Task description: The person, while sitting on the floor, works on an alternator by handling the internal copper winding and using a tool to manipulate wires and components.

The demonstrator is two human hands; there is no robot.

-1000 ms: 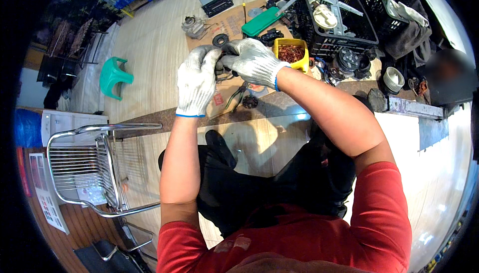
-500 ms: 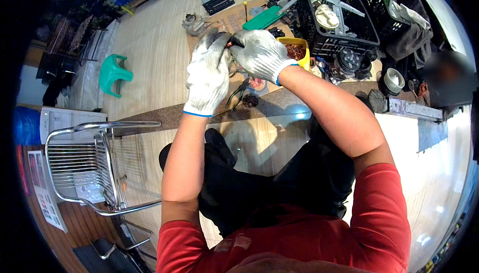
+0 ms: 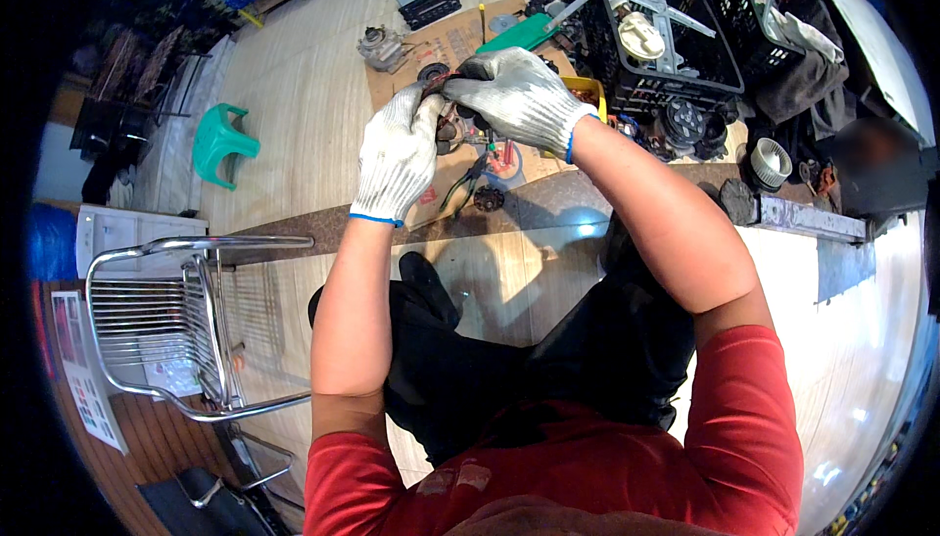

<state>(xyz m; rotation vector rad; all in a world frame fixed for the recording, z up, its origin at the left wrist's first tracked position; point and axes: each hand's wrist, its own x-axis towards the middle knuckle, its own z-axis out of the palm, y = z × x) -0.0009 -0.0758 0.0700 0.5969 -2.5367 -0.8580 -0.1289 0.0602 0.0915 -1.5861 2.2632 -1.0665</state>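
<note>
The pale floor [image 3: 294,95] is the largest thing here, and a darker brown strip crosses it. On the left side stands a shiny metal chair [image 3: 152,319] with a slatted seat. A brown cardboard sheet [image 3: 460,37] lies on the floor in front of the person, and many loose parts rest on it. To its right is a black plastic crate [image 3: 676,84], which holds grey and white parts. A green stool [image 3: 225,144] stands well apart, to the left of the cardboard. A black boxy unit [image 3: 427,2] is near the far edge of the cardboard.

The left hand [image 3: 399,149] and the right hand [image 3: 519,95], both in white gloves, meet above the cardboard. Behind the right hand, a yellow container [image 3: 600,97] is partly hidden. Pliers [image 3: 464,186] lie below the hands. The smallest is a reddish piece [image 3: 440,83], between the fingertips: the grip of both hands is closed on it, but its exact shape is hidden.
</note>
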